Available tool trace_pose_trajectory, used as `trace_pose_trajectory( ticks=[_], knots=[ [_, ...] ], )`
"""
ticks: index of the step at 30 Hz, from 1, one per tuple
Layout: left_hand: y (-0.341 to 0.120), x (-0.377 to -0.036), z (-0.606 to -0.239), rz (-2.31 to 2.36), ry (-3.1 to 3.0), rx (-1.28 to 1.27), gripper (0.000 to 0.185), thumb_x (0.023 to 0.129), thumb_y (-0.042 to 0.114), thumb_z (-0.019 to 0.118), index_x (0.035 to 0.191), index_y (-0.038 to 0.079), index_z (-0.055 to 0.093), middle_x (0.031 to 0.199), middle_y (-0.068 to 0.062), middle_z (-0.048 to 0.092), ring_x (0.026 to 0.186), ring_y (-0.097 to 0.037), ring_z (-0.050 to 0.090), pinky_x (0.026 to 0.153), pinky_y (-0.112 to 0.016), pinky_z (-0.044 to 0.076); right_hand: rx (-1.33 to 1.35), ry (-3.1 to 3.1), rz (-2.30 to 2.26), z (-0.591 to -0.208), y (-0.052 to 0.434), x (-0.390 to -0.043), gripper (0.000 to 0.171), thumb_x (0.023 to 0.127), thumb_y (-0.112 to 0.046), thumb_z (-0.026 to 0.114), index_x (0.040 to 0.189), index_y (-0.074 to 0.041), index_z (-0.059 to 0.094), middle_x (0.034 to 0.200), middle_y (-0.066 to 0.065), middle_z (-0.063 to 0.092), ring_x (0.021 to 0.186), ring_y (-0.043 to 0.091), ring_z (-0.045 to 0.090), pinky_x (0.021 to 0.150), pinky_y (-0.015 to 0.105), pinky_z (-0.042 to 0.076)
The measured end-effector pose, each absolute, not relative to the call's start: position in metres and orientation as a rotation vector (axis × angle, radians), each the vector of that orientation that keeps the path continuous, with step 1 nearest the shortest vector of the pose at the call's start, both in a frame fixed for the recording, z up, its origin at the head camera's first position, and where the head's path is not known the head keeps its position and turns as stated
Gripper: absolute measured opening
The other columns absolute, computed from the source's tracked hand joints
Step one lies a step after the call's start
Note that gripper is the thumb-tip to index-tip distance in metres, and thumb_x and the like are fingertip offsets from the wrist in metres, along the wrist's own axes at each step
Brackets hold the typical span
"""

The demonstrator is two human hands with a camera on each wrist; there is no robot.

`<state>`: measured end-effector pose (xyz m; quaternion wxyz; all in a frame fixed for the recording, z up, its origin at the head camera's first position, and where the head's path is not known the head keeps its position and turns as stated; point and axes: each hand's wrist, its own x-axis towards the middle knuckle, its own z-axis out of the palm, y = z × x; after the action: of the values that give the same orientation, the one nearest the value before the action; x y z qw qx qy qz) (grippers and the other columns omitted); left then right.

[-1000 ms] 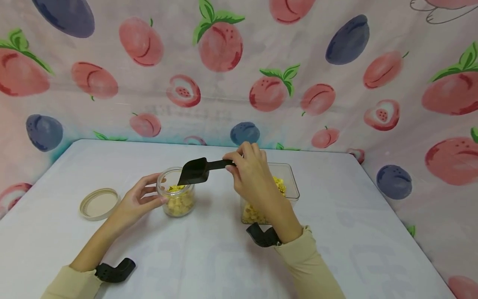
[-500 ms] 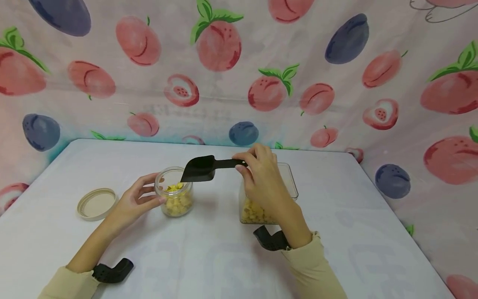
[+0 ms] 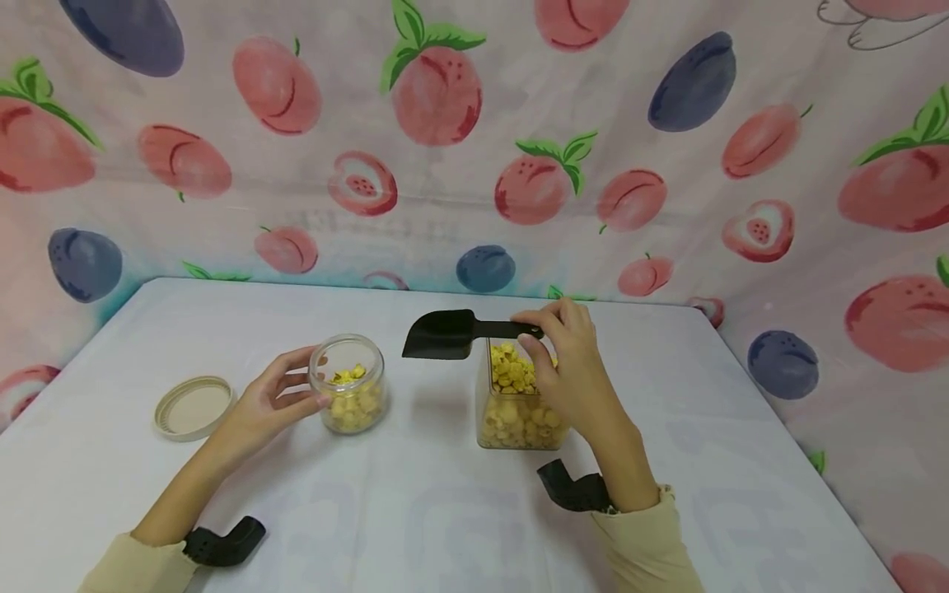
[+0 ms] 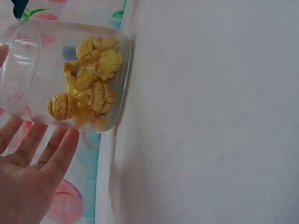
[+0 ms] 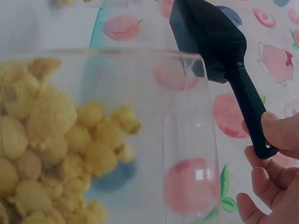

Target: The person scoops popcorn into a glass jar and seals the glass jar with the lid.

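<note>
My left hand [image 3: 276, 397] holds a round clear jar [image 3: 378, 362] at its side, thumb and fingers on opposite sides near the rim. Popcorn [image 4: 100, 95] fills the lower part of that upright, lidless jar. A black scoop [image 3: 441, 336] hangs level in the air between the jar and a clear square container [image 3: 487, 412]. The end of its handle is pinched between thumb and fingers of my right hand [image 3: 571, 366]. Yellow popcorn [image 3: 510, 371] lies inside the container, whose right part my right hand hides. In the right wrist view, the scoop's blade overlaps the container's top corner.
A cream round lid [image 3: 194, 408] lies on the white-covered table [image 3: 415, 511], left of the jar and behind my left forearm. A fruit-printed cloth [image 3: 437, 181] hangs along the table's back and sides. Black camera mounts sit on both wrists.
My right hand has carried the scoop rightward, away from over the jar's mouth toward the square container. The left hand and the jar stay in place.
</note>
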<state>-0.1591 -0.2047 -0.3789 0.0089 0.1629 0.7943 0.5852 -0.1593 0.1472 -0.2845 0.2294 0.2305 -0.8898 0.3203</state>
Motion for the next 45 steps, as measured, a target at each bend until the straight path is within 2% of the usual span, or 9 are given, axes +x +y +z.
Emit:
trace_pose_trajectory(
  ticks=[8,14,21,26,29,32,34,39,45],
  knots=[
    [-0.205,-0.157,-0.379,1.838,2.486,0.532,0.059,0.089,0.009,0.062,0.141,0.007,0.033,0.133,-0.013,0.039,0.112,-0.005,0.050,0.086,-0.009,0.047,0.618,-2.376,0.896,-0.282,0.165,-0.161,0.021,0.090,-0.006,0.059,0.109,0.000,0.064,0.094,0.014,0.048,0.090,0.025,0.038,0.072,0.034,0.032],
    [-0.204,-0.158,-0.376,1.792,2.568,0.558,0.062,0.088,0.008,0.063,0.142,0.007,0.032,0.137,-0.010,0.038,0.113,-0.001,0.046,0.089,-0.008,0.044,0.565,-2.347,0.895,-0.276,0.180,-0.157,0.022,0.089,-0.002,0.059,0.110,0.000,0.064,0.092,0.014,0.048,0.087,0.023,0.038,0.071,0.032,0.029],
    [-0.197,-0.155,-0.359,1.823,2.791,0.686,0.065,0.082,-0.002,0.067,0.139,0.009,0.039,0.134,0.010,0.043,0.119,0.000,0.042,0.096,-0.005,0.037,0.520,-2.323,0.875,-0.272,0.194,-0.155,0.020,0.087,0.000,0.060,0.107,0.002,0.064,0.095,0.016,0.049,0.088,0.025,0.041,0.075,0.034,0.032],
    [-0.182,-0.151,-0.343,1.847,2.916,0.766,0.067,0.075,-0.008,0.071,0.135,0.008,0.045,0.131,0.003,0.046,0.122,-0.001,0.041,0.101,-0.008,0.035,0.489,-2.315,0.855,-0.268,0.203,-0.151,0.019,0.087,0.002,0.059,0.106,0.004,0.064,0.094,0.018,0.049,0.088,0.023,0.041,0.075,0.033,0.032],
    [-0.168,-0.149,-0.334,1.863,2.950,0.902,0.069,0.071,-0.012,0.072,0.133,0.003,0.047,0.130,0.002,0.048,0.123,-0.004,0.042,0.103,-0.013,0.035,0.479,-2.317,0.843,-0.266,0.209,-0.150,0.020,0.086,0.004,0.059,0.106,0.004,0.063,0.095,0.019,0.048,0.088,0.020,0.041,0.076,0.033,0.032],
    [-0.152,-0.146,-0.327,1.863,2.958,1.040,0.070,0.068,-0.012,0.074,0.132,0.003,0.049,0.129,-0.003,0.049,0.122,-0.004,0.043,0.105,-0.014,0.035,0.478,-2.319,0.826,-0.264,0.214,-0.149,0.020,0.086,0.005,0.059,0.105,0.005,0.063,0.093,0.019,0.047,0.088,0.019,0.040,0.076,0.033,0.031],
    [-0.140,-0.145,-0.324,1.859,2.938,1.103,0.070,0.069,-0.011,0.074,0.132,0.005,0.049,0.129,-0.007,0.050,0.122,-0.005,0.044,0.105,-0.014,0.035,0.478,-2.320,0.807,-0.264,0.217,-0.149,0.020,0.085,0.005,0.059,0.105,0.005,0.063,0.093,0.019,0.047,0.087,0.020,0.040,0.075,0.033,0.031],
    [-0.112,-0.146,-0.325,1.822,2.857,1.141,0.065,0.074,-0.002,0.074,0.133,0.012,0.049,0.131,-0.005,0.051,0.121,-0.011,0.046,0.103,-0.016,0.037,0.459,-2.335,0.782,-0.263,0.223,-0.145,0.020,0.086,0.006,0.058,0.105,0.005,0.063,0.093,0.020,0.048,0.087,0.023,0.041,0.074,0.034,0.031],
    [-0.085,-0.152,-0.329,1.738,2.737,1.071,0.061,0.080,0.008,0.072,0.135,0.014,0.047,0.135,-0.001,0.051,0.121,-0.016,0.050,0.101,-0.031,0.045,0.443,-2.358,0.782,-0.262,0.228,-0.142,0.020,0.087,0.004,0.058,0.106,0.004,0.064,0.094,0.019,0.048,0.088,0.025,0.041,0.074,0.034,0.030]
  ],
)
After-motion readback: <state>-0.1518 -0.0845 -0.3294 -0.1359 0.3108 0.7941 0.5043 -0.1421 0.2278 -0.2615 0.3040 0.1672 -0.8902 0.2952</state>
